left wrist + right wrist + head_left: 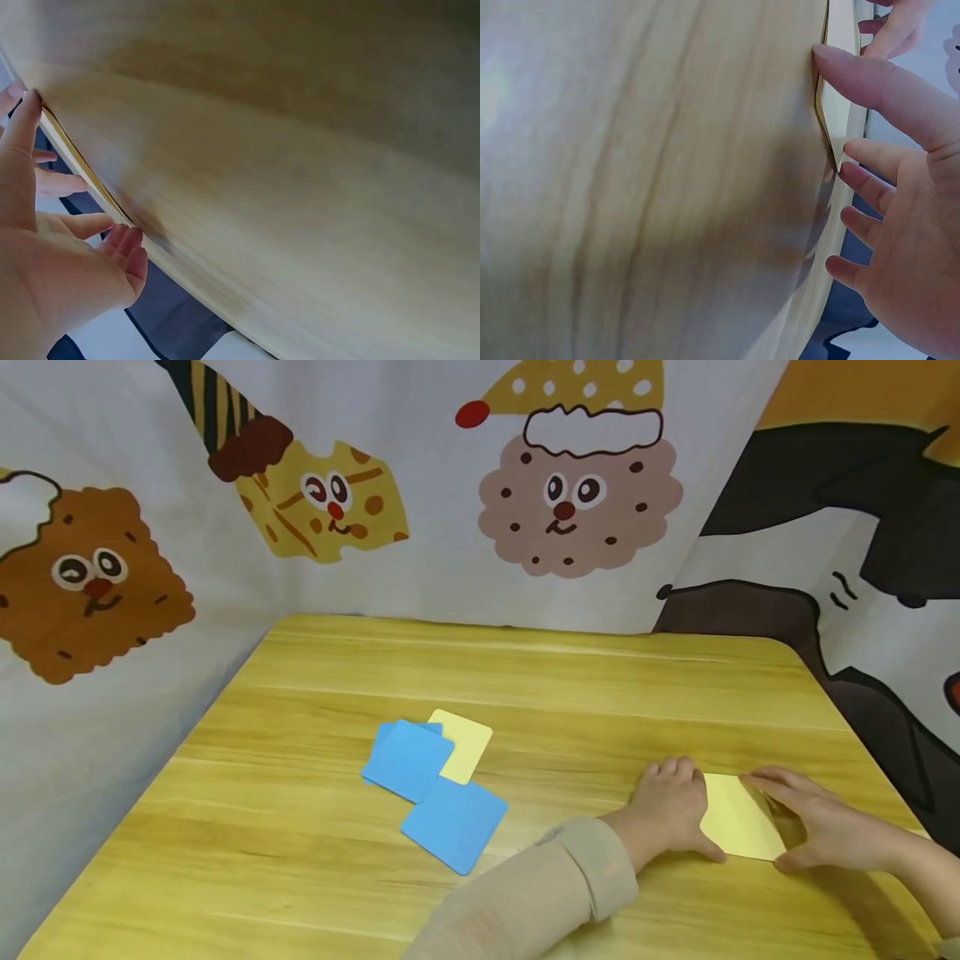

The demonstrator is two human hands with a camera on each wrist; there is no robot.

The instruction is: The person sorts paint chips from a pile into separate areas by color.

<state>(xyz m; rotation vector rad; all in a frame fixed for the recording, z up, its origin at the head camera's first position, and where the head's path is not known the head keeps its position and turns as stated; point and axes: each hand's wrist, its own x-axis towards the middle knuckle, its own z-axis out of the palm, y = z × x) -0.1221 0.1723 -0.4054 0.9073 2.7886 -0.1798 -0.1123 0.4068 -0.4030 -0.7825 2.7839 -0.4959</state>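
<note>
Yellow card (738, 818), flat between two hands over on our right, and we sweep up to the big printed cloth (442, 589) hanging behind everything. In front of it spreads the wooden table (585, 685), grain running crosswise. Over its near side comes a beige sleeve (517, 897), end turned back, and there's the left hand (667, 810), gripping the card's left side: thumb at the near edge, the fingers bent beside the far corner. Opposite, we have the right hand (832, 827), gripping too, its thumb at the near right corner, its index finger at the far right one, the palm standing off from the card. From the right wrist we see the card's edge bowing slightly off the wood, right beside those fingertips! Well apart, to our left, lie more: one blue card (456, 825) nearest us, another blue card (412, 760) meeting its corner and overlapping both a second yellow card (467, 739) and, barely peeking out, a third blue card (384, 730).
</note>
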